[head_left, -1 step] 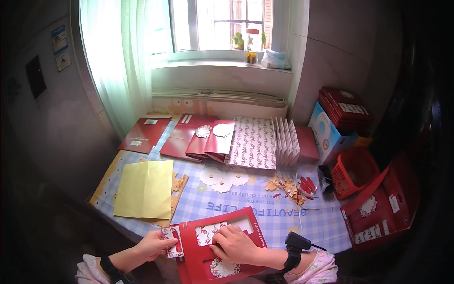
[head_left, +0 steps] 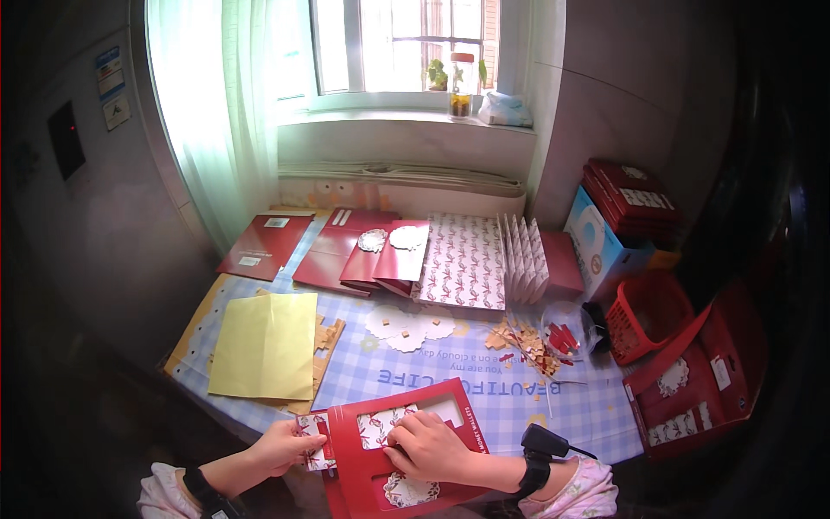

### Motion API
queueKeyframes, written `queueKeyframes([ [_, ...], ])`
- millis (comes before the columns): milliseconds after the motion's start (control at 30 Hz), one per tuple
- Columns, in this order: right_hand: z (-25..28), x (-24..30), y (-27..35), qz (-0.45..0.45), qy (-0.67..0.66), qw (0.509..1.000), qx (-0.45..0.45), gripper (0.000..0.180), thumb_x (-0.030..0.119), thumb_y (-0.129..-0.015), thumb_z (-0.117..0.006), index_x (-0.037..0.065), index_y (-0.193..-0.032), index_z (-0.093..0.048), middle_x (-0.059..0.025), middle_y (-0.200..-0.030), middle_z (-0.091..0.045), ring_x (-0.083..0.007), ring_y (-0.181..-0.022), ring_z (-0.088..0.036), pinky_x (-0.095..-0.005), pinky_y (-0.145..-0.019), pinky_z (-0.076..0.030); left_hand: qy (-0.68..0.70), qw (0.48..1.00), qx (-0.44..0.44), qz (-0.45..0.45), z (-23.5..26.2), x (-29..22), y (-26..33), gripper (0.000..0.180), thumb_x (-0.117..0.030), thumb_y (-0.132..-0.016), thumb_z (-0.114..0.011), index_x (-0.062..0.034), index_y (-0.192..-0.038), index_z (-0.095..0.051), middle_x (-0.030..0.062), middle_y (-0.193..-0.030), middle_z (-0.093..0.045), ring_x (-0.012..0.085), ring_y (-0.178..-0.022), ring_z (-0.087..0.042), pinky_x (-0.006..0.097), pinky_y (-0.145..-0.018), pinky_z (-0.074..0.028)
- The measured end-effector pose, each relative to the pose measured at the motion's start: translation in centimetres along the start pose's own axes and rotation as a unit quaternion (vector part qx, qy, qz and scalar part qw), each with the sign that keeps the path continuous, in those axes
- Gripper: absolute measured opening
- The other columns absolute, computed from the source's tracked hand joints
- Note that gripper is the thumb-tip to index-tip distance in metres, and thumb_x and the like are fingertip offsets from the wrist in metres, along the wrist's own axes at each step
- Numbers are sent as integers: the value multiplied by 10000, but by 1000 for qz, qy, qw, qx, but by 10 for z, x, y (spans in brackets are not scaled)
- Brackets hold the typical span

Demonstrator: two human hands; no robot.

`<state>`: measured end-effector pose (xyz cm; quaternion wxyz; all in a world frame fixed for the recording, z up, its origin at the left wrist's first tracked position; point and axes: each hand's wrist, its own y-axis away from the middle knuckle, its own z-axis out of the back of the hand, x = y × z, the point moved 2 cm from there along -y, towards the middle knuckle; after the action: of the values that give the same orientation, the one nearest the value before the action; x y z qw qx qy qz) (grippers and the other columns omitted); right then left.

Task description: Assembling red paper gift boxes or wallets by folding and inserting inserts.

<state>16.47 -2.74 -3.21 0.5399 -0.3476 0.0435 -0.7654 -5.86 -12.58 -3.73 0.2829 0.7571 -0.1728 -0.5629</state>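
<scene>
A red cardboard sleeve [head_left: 350, 463] with cut-out windows lies tilted at the front edge of the table. My left hand [head_left: 281, 448] pinches a small white-and-red patterned card wallet [head_left: 313, 426] with a red band, at the sleeve's left edge. The wallet's right part is hidden by the sleeve. My right hand [head_left: 428, 445] rests on the sleeve, fingers bent together over the upper window and thumb at its lower edge. A larger patterned piece [head_left: 374, 430] shows through that window, partly covered by the fingers. A white lacy round tag [head_left: 411, 490] shows in the lower window.
Yellow paper [head_left: 264, 346] lies left on the checked tablecloth [head_left: 346, 368]. Red folders [head_left: 268, 246] and a patterned stack [head_left: 462, 259] stand behind. Small tan pieces [head_left: 523, 342], a clear tub [head_left: 566, 333], a red basket [head_left: 644, 316] and a red package [head_left: 700, 381] are right.
The patterned card wallet sits very slightly farther right, toward the sleeve. Both hands hold nearly the same positions.
</scene>
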Motion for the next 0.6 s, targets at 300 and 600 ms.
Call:
queueKeyframes([
  [300,5,-2,-4,-1,2,1000,-5,149,211,-775,-604,77,-794,-543,-63,-790,-510,-236,-767,-500,-349,-709,-385,36,999,11,4,-25,-11,-12,247,-65,-837,-576,-7,-1073,-533,87,-1001,-606,150,-848,-609,280,-697,-517],
  [600,65,-25,-20,-51,82,964,-246,433,228,-775,-601,26,-1103,-404,-150,-1107,-414,-302,-1049,-372,-400,-882,-300,79,965,45,-246,-29,-28,1,267,-2,-814,-577,9,-1079,-543,95,-957,-625,161,-820,-621,275,-672,-517],
])
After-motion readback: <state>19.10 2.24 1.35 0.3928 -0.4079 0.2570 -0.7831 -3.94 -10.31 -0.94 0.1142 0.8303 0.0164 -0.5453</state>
